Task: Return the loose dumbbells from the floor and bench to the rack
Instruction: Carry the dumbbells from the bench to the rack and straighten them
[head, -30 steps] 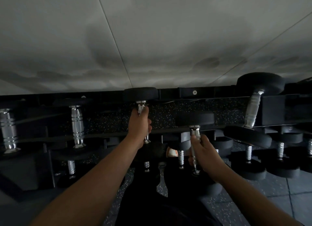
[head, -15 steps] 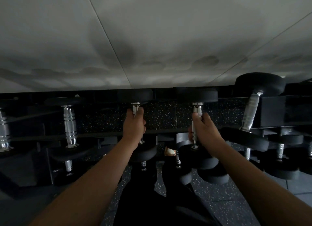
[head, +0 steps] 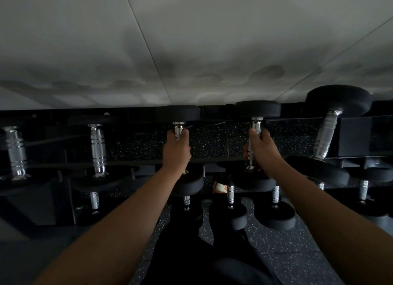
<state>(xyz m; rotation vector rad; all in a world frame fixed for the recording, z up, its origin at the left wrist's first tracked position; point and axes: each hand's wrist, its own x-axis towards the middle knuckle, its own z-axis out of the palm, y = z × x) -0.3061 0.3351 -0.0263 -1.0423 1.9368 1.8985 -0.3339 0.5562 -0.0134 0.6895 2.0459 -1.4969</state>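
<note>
Two dumbbells are held at the top tier of the rack (head: pixel 212 157), one in each hand, and both arms are stretched forward from the bottom of the view. The left hand (head: pixel 176 151) is wrapped closed around the chrome handle of the left dumbbell (head: pixel 180 114), whose far head is seen against the rack's back rail and whose near head lies just below the wrist, at the rack's front rail. The right hand (head: pixel 262 149) is likewise closed around the handle of the right dumbbell (head: pixel 258 109), with the thumb laid along the near side of the bar; its far head is at the rack's back rail and its near head is partly hidden under the forearm. Whether either dumbbell already rests on the rails cannot be told. To the left on the same tier, two larger dumbbells (head: pixel 97 150) are seated across the rails. To the right, a big dumbbell (head: pixel 327 133) is seen lying tilted across the tier. On the rack's lower tier, further small dumbbells (head: pixel 275 206) are lined up, their heads reaching toward the speckled floor (head: pixel 297 246). A pale wall (head: pixel 191 50) is seen behind the rack.
</note>
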